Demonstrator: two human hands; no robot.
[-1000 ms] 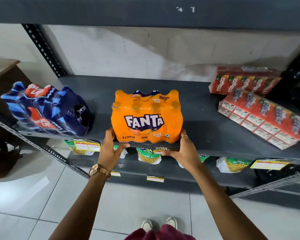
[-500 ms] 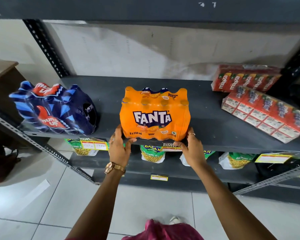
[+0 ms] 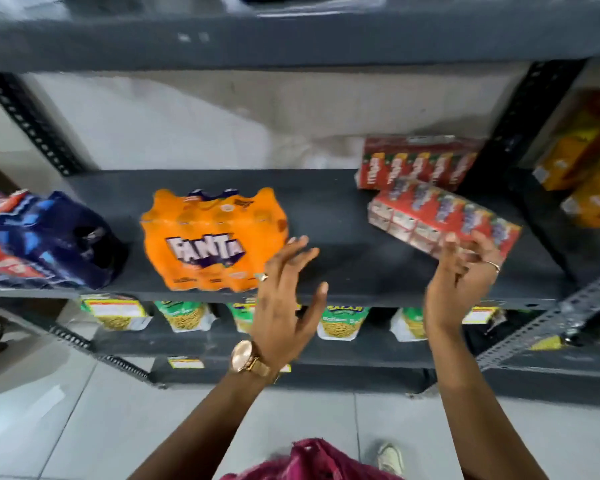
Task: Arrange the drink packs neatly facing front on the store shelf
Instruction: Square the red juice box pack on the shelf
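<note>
Head view looks down on a dark grey shelf (image 3: 343,209) holding several drink packs, with much of the picture blurred. Taking the orange Fanta pack (image 3: 213,239) as the landmark: it stands upright near the front edge of the shelf, its logo facing forward. Left of it, close but not clearly touching, lies a dark blue soda pack (image 3: 45,240) tipped on its side. Well to the right of the Fanta pack sit two red juice-carton packs: one (image 3: 418,161) toward the back of the shelf by the wall, and a nearer one (image 3: 440,216) lying at an angle, its right end swung toward the front edge.

The left hand (image 3: 284,299), with a gold watch (image 3: 248,358) on the wrist and a ring on one finger, hangs just to the right of the Fanta pack's lower right corner. Its fingers are spread apart and it grips nothing; whether it brushes the pack cannot be told through the blur. The right hand (image 3: 461,282) is much farther right of the Fanta pack, fingers loosely parted and curled, its fingertips (image 3: 451,240) at the front face of the angled red pack's right end. It appears to touch the pack, not clamp it.

Below the Fanta pack, on the lower shelf, stands a row of green and white snack bags (image 3: 343,322).
</note>
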